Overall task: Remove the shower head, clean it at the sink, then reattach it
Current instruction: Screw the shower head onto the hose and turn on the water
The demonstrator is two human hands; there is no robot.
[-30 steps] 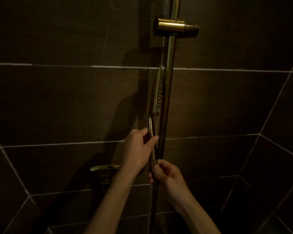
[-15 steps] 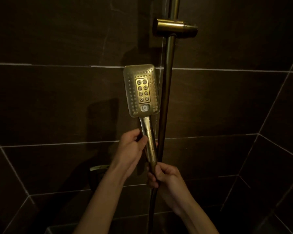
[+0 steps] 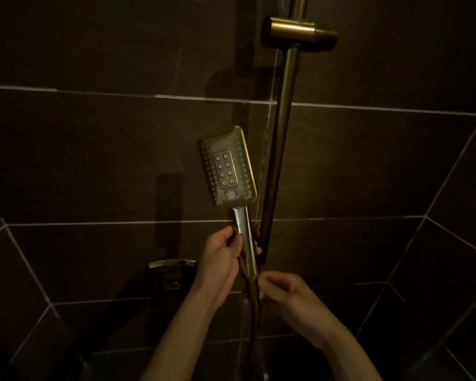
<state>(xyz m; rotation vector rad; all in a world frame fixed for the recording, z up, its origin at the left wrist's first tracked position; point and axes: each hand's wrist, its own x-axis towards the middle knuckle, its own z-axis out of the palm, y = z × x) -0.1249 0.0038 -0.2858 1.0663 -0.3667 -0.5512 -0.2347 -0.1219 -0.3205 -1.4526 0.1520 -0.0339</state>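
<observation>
A: Where's the shower head (image 3: 228, 167) right now?

B: Off its bracket (image 3: 300, 31) and well below it, held upright just left of the riser rail (image 3: 279, 149), spray face turned toward the camera. The left hand (image 3: 220, 259) is wrapped round the handle, fingers curled on it.

A: And the right hand (image 3: 286, 294)?

B: At the foot of the handle, where the hose (image 3: 252, 320) joins. Its fingertips look pinched on the hose or its nut, but it's dim there and I can't swear to how firm that grip is.

A: So, judging by that, the joint is being unscrewed?

B: That's my reading. The head is off the wall mount but not yet free of the hose.

A: What could go wrong from here?

B: If the left hand lets the handle turn with the nut, nothing loosens. A smooth metal handle may slip. Once the thread lets go, the hose could drop and knock the mixer (image 3: 172, 273) down at the left, or the tiled wall (image 3: 94, 160). A washer in the joint, if there is one, could fall out unseen in this light. Leftover water may also run out of the hose
</observation>
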